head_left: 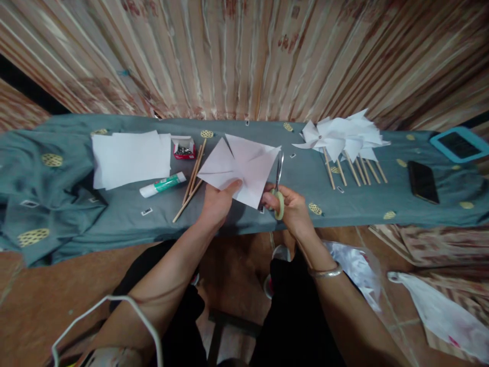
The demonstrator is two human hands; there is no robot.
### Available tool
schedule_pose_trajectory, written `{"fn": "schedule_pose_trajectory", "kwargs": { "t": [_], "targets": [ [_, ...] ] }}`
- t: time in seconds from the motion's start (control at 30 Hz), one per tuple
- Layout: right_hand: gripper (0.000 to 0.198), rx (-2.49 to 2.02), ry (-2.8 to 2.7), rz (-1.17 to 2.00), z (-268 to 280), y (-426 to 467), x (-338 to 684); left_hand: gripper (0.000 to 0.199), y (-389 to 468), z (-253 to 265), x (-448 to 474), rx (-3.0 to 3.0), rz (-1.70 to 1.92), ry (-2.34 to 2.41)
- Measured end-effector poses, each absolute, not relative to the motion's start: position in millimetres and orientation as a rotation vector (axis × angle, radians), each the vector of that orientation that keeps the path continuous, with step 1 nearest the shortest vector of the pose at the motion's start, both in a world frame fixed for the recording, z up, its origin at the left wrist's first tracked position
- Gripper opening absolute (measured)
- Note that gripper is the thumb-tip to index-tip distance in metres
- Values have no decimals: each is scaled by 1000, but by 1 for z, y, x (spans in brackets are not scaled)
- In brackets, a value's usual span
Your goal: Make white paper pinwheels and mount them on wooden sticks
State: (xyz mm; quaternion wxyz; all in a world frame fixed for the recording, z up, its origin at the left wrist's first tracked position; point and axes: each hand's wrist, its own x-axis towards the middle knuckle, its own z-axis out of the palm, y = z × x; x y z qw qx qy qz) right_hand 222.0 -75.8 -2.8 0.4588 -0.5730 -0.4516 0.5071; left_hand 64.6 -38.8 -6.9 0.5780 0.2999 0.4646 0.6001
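Observation:
My left hand (220, 200) grips a white paper square (248, 171) by its near edge, thumb on top and fingers underneath. Slits run inward from the square's corners, and the flaps stand slightly apart. Just right of the paper, my right hand (288, 204) is closed on a pair of scissors (280, 196) with pale green handles. Their metal blades point away from me, beside the paper's right corner. Several thin wooden sticks (194, 176) lie left of the paper, close to my left hand.
A stack of white sheets (132, 159), a glue stick (162, 184) and a red box of small metal pieces (184, 148) lie left. On the right are several paper pinwheels (344, 135) on sticks, a dark phone (423, 182) and a blue-framed tablet (460, 144). Plastic bags (439, 306) lie below.

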Motion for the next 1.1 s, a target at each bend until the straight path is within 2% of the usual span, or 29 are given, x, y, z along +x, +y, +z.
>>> {"fn": "schedule_pose_trajectory", "kwargs": {
  "t": [0.1, 0.23, 0.43, 0.97, 1.1],
  "targets": [
    [49, -1376, -1240, 1437, 1, -89, 221, 51, -30, -7, 53, 784, 1532, 1177],
    [51, -1370, -1402, 1659, -1, -103, 221, 56, -22, -8, 44, 822, 1574, 1218],
    [53, -1382, -1399, 1745, 0, -105, 216, 61, -26, -7, 46, 828, 1525, 1198],
    [49, -1363, -1389, 1729, 3, -100, 213, 39, -31, -7, 54, 843, 1486, 1241],
    [51, -1356, -1373, 1722, 2, -101, 211, 39, -31, -6, 53, 834, 1470, 1244]
  ]
}}
